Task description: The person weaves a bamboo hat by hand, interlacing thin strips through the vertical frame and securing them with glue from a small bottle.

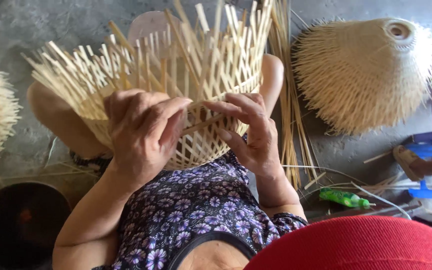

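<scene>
Half-made bamboo basket [176,75] resting on the lap, round bottom toward the body, loose strip ends pointing up and away. Left hand [143,132] pinching its woven wall. Right hand [251,132] pinching a thin strip [203,123] lying sideways.

Both hands are working on a half-woven pale bamboo-strip basket [176,85] in the middle of the frame, loose strip ends fanning out toward the top. The left hand [143,132] curls over the woven wall, and the right hand [251,130] pinches a thin bamboo strip [207,123] right beside it. A finished cone-shaped pale woven basket [366,75] lies upper right, with a small green plastic bottle [345,198] on the grey floor [346,150] lower right.
</scene>
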